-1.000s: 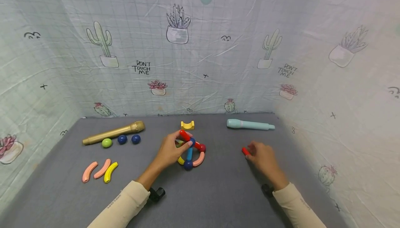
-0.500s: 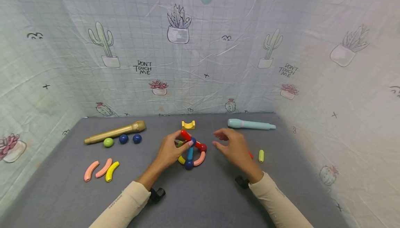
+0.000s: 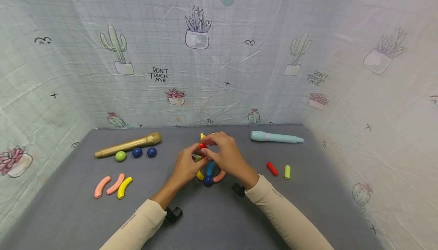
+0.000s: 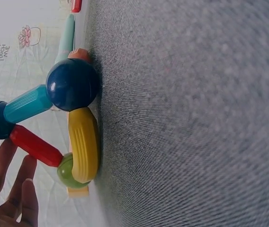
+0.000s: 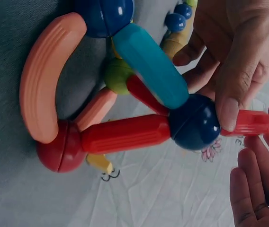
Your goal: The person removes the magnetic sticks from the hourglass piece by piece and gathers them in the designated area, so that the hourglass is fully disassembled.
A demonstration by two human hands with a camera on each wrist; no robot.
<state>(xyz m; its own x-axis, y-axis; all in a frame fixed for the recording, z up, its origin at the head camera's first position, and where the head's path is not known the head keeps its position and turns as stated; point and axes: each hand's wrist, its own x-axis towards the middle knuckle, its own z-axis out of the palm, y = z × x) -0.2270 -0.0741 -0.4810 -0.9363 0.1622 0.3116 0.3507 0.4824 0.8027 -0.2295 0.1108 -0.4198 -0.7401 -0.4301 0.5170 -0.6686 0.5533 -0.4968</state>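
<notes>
A pyramid-like frame of toy sticks and balls stands mid-table. Its blue ball (image 5: 194, 122) forms the top, held between the thumb and fingers of my left hand (image 3: 187, 165). A short red stick (image 5: 247, 123) juts up from that ball, and my right hand (image 3: 227, 156) pinches its free end. A teal stick (image 5: 151, 66) and a longer red stick (image 5: 125, 135) slope down from the top. The base has a dark blue ball (image 4: 73, 84), a red ball (image 5: 61, 146), a green ball (image 4: 69, 171), a curved yellow stick (image 4: 84, 146) and curved pink sticks (image 5: 47, 80).
A loose red stick (image 3: 272, 169) and a pale green stick (image 3: 287, 172) lie right. Left are curved sticks (image 3: 102, 187), a green ball (image 3: 120, 156), two blue balls (image 3: 152, 152) and a gold microphone (image 3: 128, 145). A teal microphone (image 3: 276, 137) lies back right.
My right hand has let go of a red stick at the right and moved left to the frame's top, where it now pinches the upright red stick. My left hand keeps its hold.
</notes>
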